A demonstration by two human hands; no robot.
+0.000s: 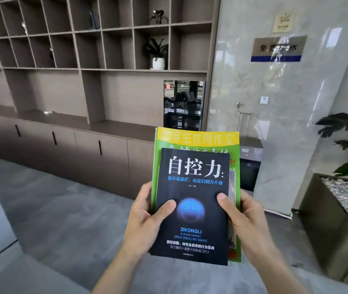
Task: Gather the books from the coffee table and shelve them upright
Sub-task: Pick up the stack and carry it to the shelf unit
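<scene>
At the lower centre of the frame, two bare hands carry a small stack of books in front of the body. The left hand (pixel 147 217) closes on the stack's left edge, thumb pressed flat on the cover of the dark book (pixel 192 206); the right hand (pixel 243 221) closes on the right edge, thumb likewise on that cover, remaining fingers hidden beneath. The dark book lies on top of a larger green book (pixel 197 140), whose yellow-banded top projects beyond it toward the upper part of the frame. Both covers face the camera, with their long axes running from the hands away toward the shelving unit (pixel 96 68), which fills the upper left and centre of the frame, well apart from the stack. Its open compartments lie above and to the left of the hands, so the left hand is judged the nearer. A potted plant (pixel 158 56) occupies one compartment. Shelving upright would probably require the stack to be tipped onto its lower edges.
</scene>
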